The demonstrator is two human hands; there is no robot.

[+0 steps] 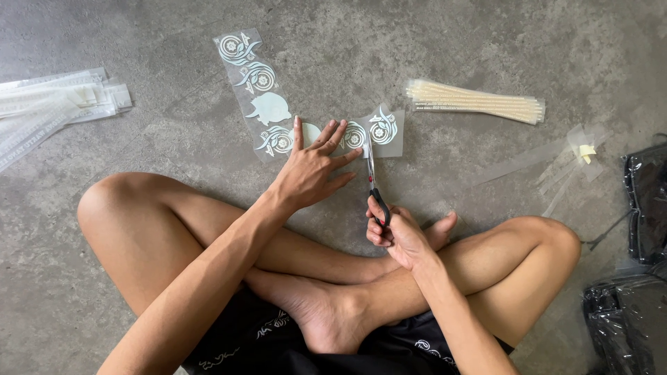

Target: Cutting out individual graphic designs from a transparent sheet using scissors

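A clear plastic strip (251, 76) printed with white swirl designs lies on the concrete floor in front of my crossed legs. My left hand (309, 170) presses flat on the strip's near end, fingers spread. My right hand (394, 232) grips black-handled scissors (372, 182), whose blades point away from me into the strip between two swirl designs. A partly separated piece (383, 130) with a swirl lies just right of the blades.
A bundle of cream-coloured strips in a clear sleeve (476, 101) lies at the upper right. Clear offcuts (566, 163) sit right of it. Stacked clear packets (52, 104) are at the far left. Black plastic bags (643, 257) line the right edge.
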